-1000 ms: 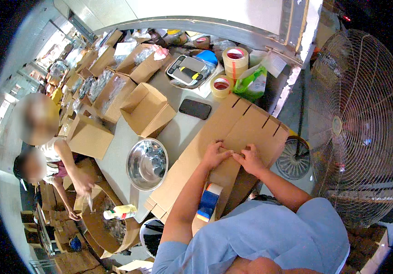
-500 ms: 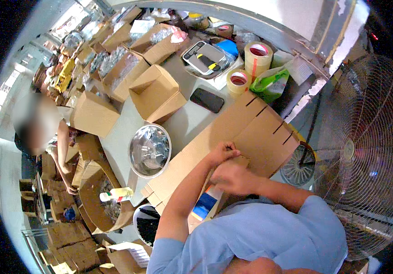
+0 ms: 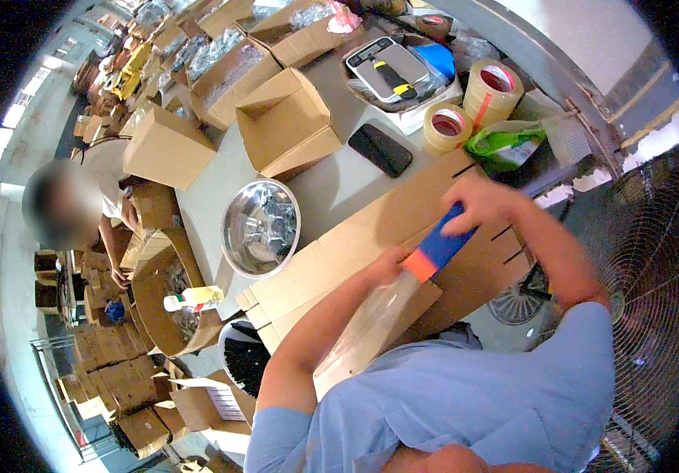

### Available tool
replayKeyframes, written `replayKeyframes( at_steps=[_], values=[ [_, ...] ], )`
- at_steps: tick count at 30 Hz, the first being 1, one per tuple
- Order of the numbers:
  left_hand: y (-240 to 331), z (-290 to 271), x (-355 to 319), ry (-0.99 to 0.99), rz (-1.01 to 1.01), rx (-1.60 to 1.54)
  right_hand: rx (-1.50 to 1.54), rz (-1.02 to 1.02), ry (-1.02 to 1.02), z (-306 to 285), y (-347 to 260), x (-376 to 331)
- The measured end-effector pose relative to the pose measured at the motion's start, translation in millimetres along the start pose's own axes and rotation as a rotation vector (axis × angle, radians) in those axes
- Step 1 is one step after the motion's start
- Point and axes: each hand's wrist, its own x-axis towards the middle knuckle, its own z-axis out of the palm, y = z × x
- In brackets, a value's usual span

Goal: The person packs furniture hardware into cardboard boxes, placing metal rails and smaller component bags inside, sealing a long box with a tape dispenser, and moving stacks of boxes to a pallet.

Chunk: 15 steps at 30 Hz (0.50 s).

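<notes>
A flat blue and orange packet (image 3: 447, 241) slants between my hands, above a large flattened cardboard sheet (image 3: 347, 244) with dark slots along its right end. My right hand (image 3: 481, 206) grips its blue upper end. Closed at the orange lower end is my left hand (image 3: 389, 266), its fingertips partly hidden. A strip of clear plastic (image 3: 371, 319) runs down from the orange end toward my body, over more brown cardboard. I cannot tell whether plastic and packet are joined.
Left of the sheet stands a steel bowl (image 3: 261, 229) with small plastic-wrapped things. Beyond are an open carton (image 3: 288, 126), a phone (image 3: 380, 150), tape rolls (image 3: 446, 128) and a scale (image 3: 386, 71) with a yellow-black cutter. A large fan (image 3: 662, 315) stands right; a co-worker (image 3: 111, 185) works left.
My right hand has moved up and right, drawing the blue and orange packet from beside my body to over the sheet. My left hand now holds its orange end. The view has shifted slightly.
</notes>
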Motion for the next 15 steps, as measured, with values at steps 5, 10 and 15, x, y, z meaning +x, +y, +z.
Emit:
replayKeyframes(
  at_steps=[5, 10, 15],
  values=[
    [5, -2, 6, 0.029, -0.065, 0.055, -0.226, 0.136, -0.027, -36, 59, -27],
    [34, 0, 1, 0.124, -0.109, 0.061, -0.449, 0.058, 0.02, 1, 80, -16],
    [69, 22, -22, 0.088, 0.399, 0.967, -0.745, 0.138, 0.014, 50, 40, -3]
  ],
)
